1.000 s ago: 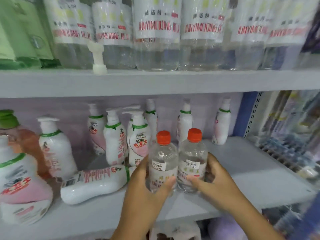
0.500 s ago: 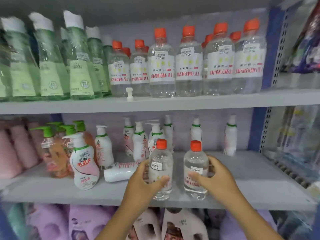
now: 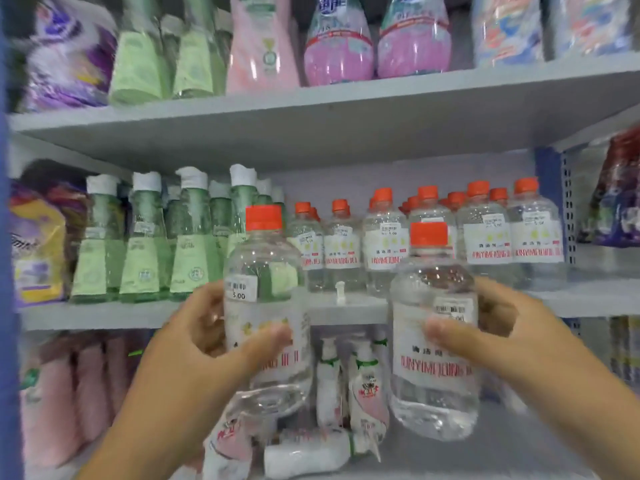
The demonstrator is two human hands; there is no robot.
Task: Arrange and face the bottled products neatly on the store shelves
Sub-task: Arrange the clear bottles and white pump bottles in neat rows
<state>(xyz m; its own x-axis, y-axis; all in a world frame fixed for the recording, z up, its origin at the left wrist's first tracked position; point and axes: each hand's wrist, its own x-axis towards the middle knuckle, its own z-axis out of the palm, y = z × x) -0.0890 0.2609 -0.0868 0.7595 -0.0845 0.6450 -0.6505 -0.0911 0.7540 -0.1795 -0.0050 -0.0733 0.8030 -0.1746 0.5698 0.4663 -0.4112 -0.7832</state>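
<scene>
I have lifted both clear bottles off the lower shelf, where they stood 0.5 s ago, and they now hang in the air in the middle of the frame, in front of the middle shelf [image 3: 346,308]. My left hand [image 3: 207,337] is wrapped round the left bottle [image 3: 265,306], thumb across its label, and that bottle tilts a little. My right hand [image 3: 498,327] grips the right bottle [image 3: 434,341], upright, its red lettering facing me.

My view has swung upward too: a top shelf of pink bottles [image 3: 341,46] now shows in the upper part of the frame, and the white pump bottles [image 3: 367,382] have dropped to the bottom centre, 1 of them lying on its side [image 3: 308,452].

I judge these 2 belong with the matching row of orange-capped bottles [image 3: 485,233] at centre right, so setting them there, labels forward, comes next.
</scene>
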